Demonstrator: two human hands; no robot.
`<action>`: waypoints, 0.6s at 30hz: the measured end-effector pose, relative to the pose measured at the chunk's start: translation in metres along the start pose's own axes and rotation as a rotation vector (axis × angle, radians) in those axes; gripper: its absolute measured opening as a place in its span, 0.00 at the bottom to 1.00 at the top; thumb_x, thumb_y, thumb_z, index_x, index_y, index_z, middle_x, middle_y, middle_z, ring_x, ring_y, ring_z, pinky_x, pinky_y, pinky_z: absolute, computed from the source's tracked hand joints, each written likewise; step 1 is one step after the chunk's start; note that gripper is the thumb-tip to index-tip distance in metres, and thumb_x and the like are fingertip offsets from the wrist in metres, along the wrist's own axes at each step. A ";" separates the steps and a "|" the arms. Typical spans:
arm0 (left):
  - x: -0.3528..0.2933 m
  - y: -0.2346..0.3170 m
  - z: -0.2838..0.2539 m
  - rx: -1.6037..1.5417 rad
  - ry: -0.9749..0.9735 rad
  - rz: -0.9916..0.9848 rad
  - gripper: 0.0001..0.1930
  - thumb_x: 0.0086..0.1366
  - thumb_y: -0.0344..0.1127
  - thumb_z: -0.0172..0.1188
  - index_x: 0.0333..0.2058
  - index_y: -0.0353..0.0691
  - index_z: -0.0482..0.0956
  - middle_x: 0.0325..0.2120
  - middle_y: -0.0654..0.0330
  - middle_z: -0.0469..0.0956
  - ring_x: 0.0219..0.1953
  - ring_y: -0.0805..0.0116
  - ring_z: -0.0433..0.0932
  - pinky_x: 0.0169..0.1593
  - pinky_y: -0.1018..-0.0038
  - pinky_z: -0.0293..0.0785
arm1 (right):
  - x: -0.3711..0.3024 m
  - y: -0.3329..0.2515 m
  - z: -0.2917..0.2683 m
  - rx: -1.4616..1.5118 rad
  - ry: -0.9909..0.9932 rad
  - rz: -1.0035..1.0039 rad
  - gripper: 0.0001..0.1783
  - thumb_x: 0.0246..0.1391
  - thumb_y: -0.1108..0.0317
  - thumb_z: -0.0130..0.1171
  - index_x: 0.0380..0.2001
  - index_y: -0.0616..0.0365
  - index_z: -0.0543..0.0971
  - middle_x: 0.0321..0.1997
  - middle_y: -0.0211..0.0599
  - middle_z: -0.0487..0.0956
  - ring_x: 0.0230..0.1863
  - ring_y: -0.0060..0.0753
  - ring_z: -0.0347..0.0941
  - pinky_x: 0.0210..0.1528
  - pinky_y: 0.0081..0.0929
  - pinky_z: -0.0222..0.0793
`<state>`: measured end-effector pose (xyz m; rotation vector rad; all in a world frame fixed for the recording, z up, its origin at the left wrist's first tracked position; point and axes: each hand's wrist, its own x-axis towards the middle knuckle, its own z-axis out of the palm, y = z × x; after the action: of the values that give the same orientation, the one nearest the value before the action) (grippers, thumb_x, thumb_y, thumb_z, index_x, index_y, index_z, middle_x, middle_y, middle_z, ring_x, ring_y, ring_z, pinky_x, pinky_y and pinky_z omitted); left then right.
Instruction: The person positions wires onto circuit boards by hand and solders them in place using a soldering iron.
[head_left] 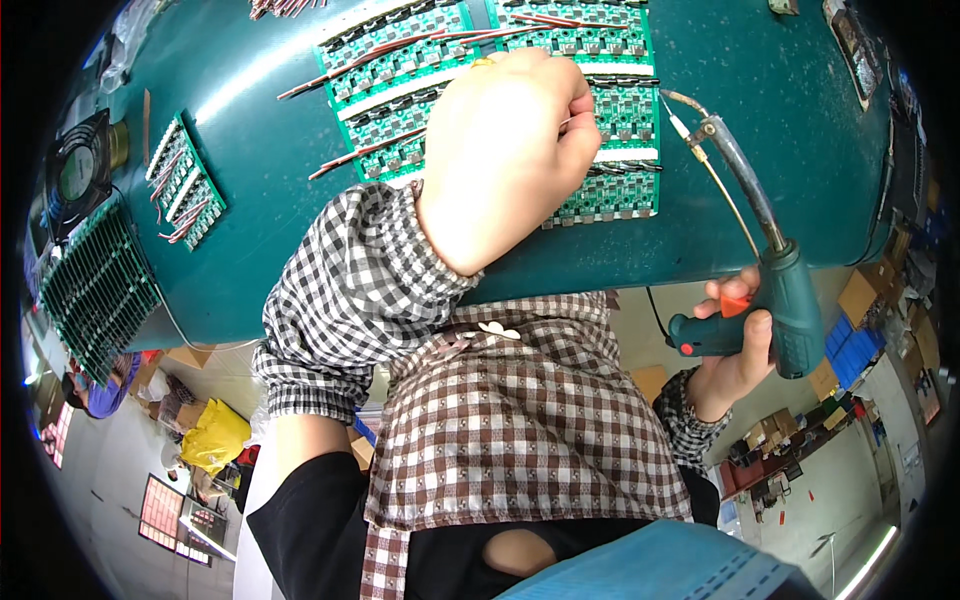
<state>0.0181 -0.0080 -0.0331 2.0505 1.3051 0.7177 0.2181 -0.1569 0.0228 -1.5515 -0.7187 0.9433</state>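
Observation:
My right hand is wrapped round the handle of a dark green soldering gun with a red trigger. Its bent metal tube and thin solder feed reach up to the right edge of the green circuit boards. My left hand is closed in a pinch over the middle of these boards. A thin pale sliver shows between thumb and forefinger, too small to name, and the hand hides the boards under it. Red and black wires lie across the boards in rows, between white strips.
On the green table, a smaller wired board lies at the left. Beyond it stand a black fan and a dark grille-like panel at the table's edge. More wires lie at the far side, and a dark object far right.

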 end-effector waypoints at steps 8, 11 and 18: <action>-0.002 -0.002 0.008 0.013 0.139 0.070 0.05 0.45 0.28 0.61 0.21 0.42 0.73 0.17 0.64 0.69 0.19 0.67 0.69 0.25 0.72 0.67 | -0.005 -0.007 0.001 -0.050 -0.017 0.032 0.22 0.49 0.64 0.59 0.41 0.74 0.73 0.35 0.48 0.76 0.32 0.40 0.77 0.28 0.29 0.79; -0.001 -0.001 0.008 0.001 0.149 0.072 0.05 0.45 0.28 0.61 0.21 0.41 0.74 0.17 0.63 0.70 0.19 0.66 0.70 0.25 0.72 0.67 | -0.007 -0.008 0.002 -0.086 -0.058 0.047 0.20 0.48 0.66 0.59 0.39 0.74 0.74 0.35 0.48 0.76 0.32 0.39 0.77 0.30 0.29 0.78; 0.001 -0.001 0.007 -0.029 0.117 0.041 0.04 0.46 0.28 0.60 0.22 0.40 0.74 0.17 0.61 0.70 0.20 0.65 0.71 0.24 0.72 0.67 | -0.008 -0.007 0.004 -0.159 -0.081 0.075 0.21 0.49 0.66 0.58 0.42 0.73 0.72 0.34 0.46 0.75 0.31 0.36 0.76 0.30 0.28 0.78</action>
<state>0.0232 -0.0082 -0.0381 2.0441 1.3119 0.8817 0.2107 -0.1606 0.0310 -1.6975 -0.8135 1.0299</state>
